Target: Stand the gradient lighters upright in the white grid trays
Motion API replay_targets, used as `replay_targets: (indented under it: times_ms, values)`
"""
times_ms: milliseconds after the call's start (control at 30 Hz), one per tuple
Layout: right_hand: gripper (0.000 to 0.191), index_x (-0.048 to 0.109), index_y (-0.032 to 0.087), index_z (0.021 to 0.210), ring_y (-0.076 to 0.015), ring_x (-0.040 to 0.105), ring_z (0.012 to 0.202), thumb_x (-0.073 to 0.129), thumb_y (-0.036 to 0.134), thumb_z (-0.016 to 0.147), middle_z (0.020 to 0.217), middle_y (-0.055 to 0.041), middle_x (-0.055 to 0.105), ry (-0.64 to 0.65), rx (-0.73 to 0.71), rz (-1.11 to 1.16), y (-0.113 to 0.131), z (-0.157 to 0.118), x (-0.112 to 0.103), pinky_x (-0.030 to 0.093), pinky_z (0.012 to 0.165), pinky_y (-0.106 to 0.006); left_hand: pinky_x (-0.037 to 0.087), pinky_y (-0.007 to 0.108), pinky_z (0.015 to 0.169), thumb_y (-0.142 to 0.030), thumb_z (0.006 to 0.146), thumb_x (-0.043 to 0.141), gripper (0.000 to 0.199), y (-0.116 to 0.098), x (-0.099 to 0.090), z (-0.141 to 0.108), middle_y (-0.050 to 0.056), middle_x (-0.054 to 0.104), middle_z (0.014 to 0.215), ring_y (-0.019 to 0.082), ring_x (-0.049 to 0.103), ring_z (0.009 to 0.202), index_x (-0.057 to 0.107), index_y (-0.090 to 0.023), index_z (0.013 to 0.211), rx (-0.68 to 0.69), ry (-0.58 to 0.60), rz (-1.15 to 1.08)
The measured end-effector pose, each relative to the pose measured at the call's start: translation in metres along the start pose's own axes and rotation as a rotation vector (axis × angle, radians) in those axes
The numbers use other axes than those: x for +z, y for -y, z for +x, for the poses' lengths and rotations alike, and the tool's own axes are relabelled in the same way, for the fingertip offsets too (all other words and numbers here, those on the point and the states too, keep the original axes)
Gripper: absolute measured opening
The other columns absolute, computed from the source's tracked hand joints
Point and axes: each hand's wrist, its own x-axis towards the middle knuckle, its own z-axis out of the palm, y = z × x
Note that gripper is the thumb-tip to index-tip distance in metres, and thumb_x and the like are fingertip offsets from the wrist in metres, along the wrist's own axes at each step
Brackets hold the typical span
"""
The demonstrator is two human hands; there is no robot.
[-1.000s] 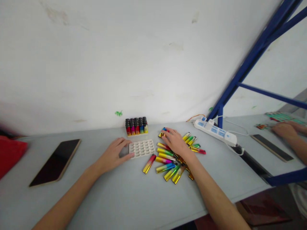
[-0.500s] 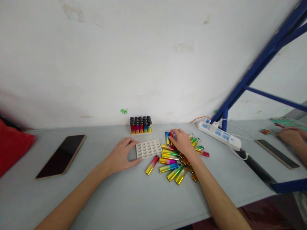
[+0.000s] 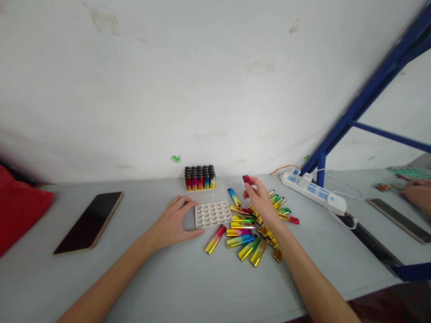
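A white tray [image 3: 213, 214] with rows of small holes lies flat on the table. At its left end, my left hand [image 3: 171, 222] has thumb and fingers round the near and far corners, gripping it. My right hand [image 3: 261, 199] is raised over the far side of a pile of lighters, pinching a red lighter [image 3: 247, 180]; its lower part is hidden by my fingers. Several shiny lighters [image 3: 240, 241], gold blending into red, green or blue, are heaped below that hand. One red-and-gold lighter [image 3: 215, 239] rests just in front of the tray.
Against the wall stands a filled rack of black-topped lighters [image 3: 200, 178]. A dark phone [image 3: 89, 222] and a red cloth or bag [image 3: 20, 204] are at left. To the right are a power strip [image 3: 313, 192], a blue metal frame [image 3: 340, 123] and another person's hand [image 3: 417, 193].
My right hand has lifted a red lighter from the far side of the pile. A blue-and-gold lighter there now lies at a different angle. My left hand stays at the tray.
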Motion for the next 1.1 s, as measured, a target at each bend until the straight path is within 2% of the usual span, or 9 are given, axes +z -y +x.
replay_targets:
  times_ms: [67, 133, 267, 333, 500, 633, 767, 933, 1100]
  values:
    - [0.046, 0.066, 0.027, 0.118, -0.0142, 0.059, 0.065, 0.075, 0.066, 0.094, 0.106, -0.0020, 0.069, 0.084, 0.122, 0.334, 0.011, -0.005, 0.008, 0.049, 0.061, -0.029, 0.053, 0.052, 0.118, -0.068, 0.081, 0.092, 0.068, 0.001, -0.001, 0.001, 0.009, 0.069, 0.132, 0.035, 0.064, 0.128, 0.071, -0.027, 0.132, -0.011, 0.006, -0.011]
    - [0.056, 0.062, 0.029, 0.115, -0.0103, 0.046, 0.057, 0.083, 0.073, 0.086, 0.089, 0.0043, 0.063, 0.173, 0.215, 0.524, 0.021, -0.012, 0.019, 0.034, 0.052, -0.023, 0.053, 0.053, 0.117, -0.069, 0.079, 0.094, 0.069, 0.002, -0.004, 0.002, 0.009, 0.071, 0.130, 0.035, 0.065, 0.126, 0.072, -0.027, 0.129, -0.018, 0.018, -0.020]
    - [0.064, 0.056, 0.028, 0.094, -0.0093, 0.025, 0.052, 0.081, 0.085, 0.081, 0.064, 0.0121, 0.036, 0.238, 0.266, 0.499, 0.029, -0.026, 0.038, 0.020, 0.049, -0.022, 0.054, 0.053, 0.117, -0.070, 0.078, 0.094, 0.071, 0.005, -0.010, 0.005, 0.009, 0.072, 0.130, 0.035, 0.066, 0.126, 0.074, -0.026, 0.129, -0.014, 0.041, -0.066]
    - [0.067, 0.051, 0.027, 0.083, -0.0107, 0.026, 0.054, 0.074, 0.090, 0.083, 0.063, 0.0108, 0.032, 0.225, 0.231, 0.387, 0.029, -0.032, 0.045, 0.021, 0.048, -0.024, 0.054, 0.054, 0.118, -0.071, 0.078, 0.094, 0.070, 0.006, -0.011, 0.005, 0.010, 0.073, 0.129, 0.036, 0.067, 0.125, 0.076, -0.026, 0.128, -0.017, 0.043, -0.090]
    - [0.066, 0.045, 0.027, 0.067, -0.0148, 0.036, 0.062, 0.058, 0.087, 0.094, 0.063, 0.0048, 0.039, 0.138, 0.072, 0.098, 0.025, -0.042, 0.053, 0.029, 0.054, -0.028, 0.056, 0.053, 0.116, -0.070, 0.078, 0.095, 0.068, 0.007, -0.010, 0.005, 0.010, 0.075, 0.127, 0.035, 0.069, 0.122, 0.079, -0.025, 0.127, -0.033, 0.026, -0.112]
    - [0.061, 0.042, 0.029, 0.061, -0.0148, 0.036, 0.061, 0.056, 0.077, 0.094, 0.060, 0.0047, 0.037, 0.117, 0.097, 0.011, 0.022, -0.044, 0.055, 0.027, 0.056, -0.029, 0.055, 0.053, 0.118, -0.071, 0.076, 0.095, 0.072, 0.008, -0.009, 0.005, 0.010, 0.075, 0.128, 0.035, 0.068, 0.125, 0.079, -0.026, 0.129, -0.045, 0.023, -0.100]
    - [0.048, 0.042, 0.029, 0.062, -0.0154, 0.037, 0.060, 0.053, 0.064, 0.092, 0.060, 0.0043, 0.039, 0.091, 0.090, -0.015, 0.019, -0.043, 0.057, 0.027, 0.057, -0.030, 0.054, 0.053, 0.119, -0.074, 0.076, 0.095, 0.074, 0.010, -0.008, 0.006, 0.010, 0.075, 0.130, 0.036, 0.068, 0.126, 0.078, -0.026, 0.130, -0.039, 0.036, -0.089]
    - [0.050, 0.044, 0.028, 0.066, -0.0161, 0.041, 0.063, 0.053, 0.066, 0.097, 0.062, 0.0044, 0.043, 0.068, 0.034, -0.036, 0.018, -0.043, 0.057, 0.032, 0.059, -0.030, 0.055, 0.054, 0.119, -0.074, 0.076, 0.094, 0.076, 0.011, -0.007, 0.006, 0.011, 0.074, 0.130, 0.036, 0.068, 0.126, 0.078, -0.025, 0.131, -0.048, 0.035, -0.091]
    - [0.045, 0.055, 0.027, 0.087, -0.0197, 0.057, 0.071, 0.046, 0.064, 0.112, 0.075, 0.0013, 0.061, 0.181, -0.097, -0.107, 0.021, -0.043, 0.053, 0.046, 0.065, -0.031, 0.056, 0.055, 0.118, -0.072, 0.075, 0.096, 0.074, 0.008, -0.007, 0.007, 0.011, 0.075, 0.130, 0.036, 0.068, 0.125, 0.080, -0.026, 0.129, -0.047, 0.026, -0.109]
